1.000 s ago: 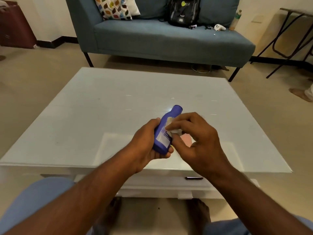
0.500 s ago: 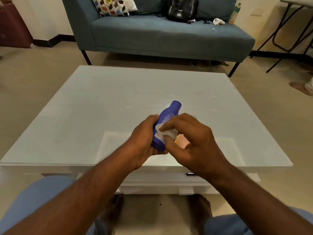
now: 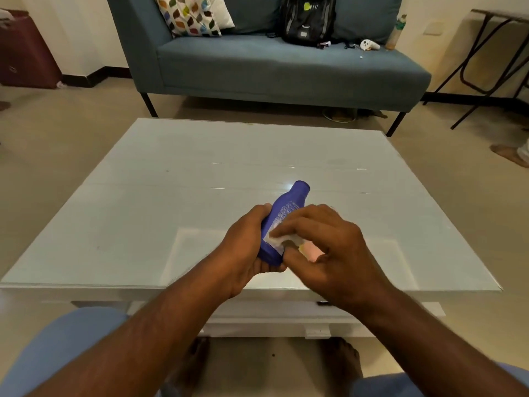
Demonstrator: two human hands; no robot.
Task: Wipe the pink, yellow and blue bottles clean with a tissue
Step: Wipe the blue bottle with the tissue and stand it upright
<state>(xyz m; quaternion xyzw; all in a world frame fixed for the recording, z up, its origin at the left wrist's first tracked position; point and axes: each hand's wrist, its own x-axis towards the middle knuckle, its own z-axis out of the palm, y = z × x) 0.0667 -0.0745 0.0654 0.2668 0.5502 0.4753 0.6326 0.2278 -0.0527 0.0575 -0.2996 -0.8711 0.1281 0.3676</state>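
— So, where is the bottle right now?
— The blue plastic bottle (image 3: 282,222) with the narrow capped neck is up off the glass-topped white coffee table (image 3: 171,196), held over its near edge. Its cap end points away from the person and slightly up; its base sits down in the palm.
— Which hand has it?
— The left hand (image 3: 246,253). The fingers curl around the lower body of the bottle from underneath and the thumb lies along its left side, so it is a firm grasp.
— And the other hand?
— The right hand (image 3: 329,247) comes in from the right, fingers bent, pinching a small crumpled white tissue (image 3: 282,239). The tissue is pressed against the printed label on the bottle's lower half.
— Any sign of the pink and yellow bottles?
— Just beneath the right hand's fingers there is a pink patch with a bit of yellow beside it. It is mostly hidden, and I cannot tell what it is.
— What else is in the room?
— Beyond the table stands a blue-grey fabric sofa (image 3: 272,67). On it are a cushion with a multicoloured leaf pattern (image 3: 189,15), a black backpack (image 3: 307,21), a small white controller (image 3: 369,45) and an upright clear bottle (image 3: 396,31). A dark folding metal frame (image 3: 486,53) stands at the far right. The person's bare feet show under the table edge, with light blue trousers at both lower corners
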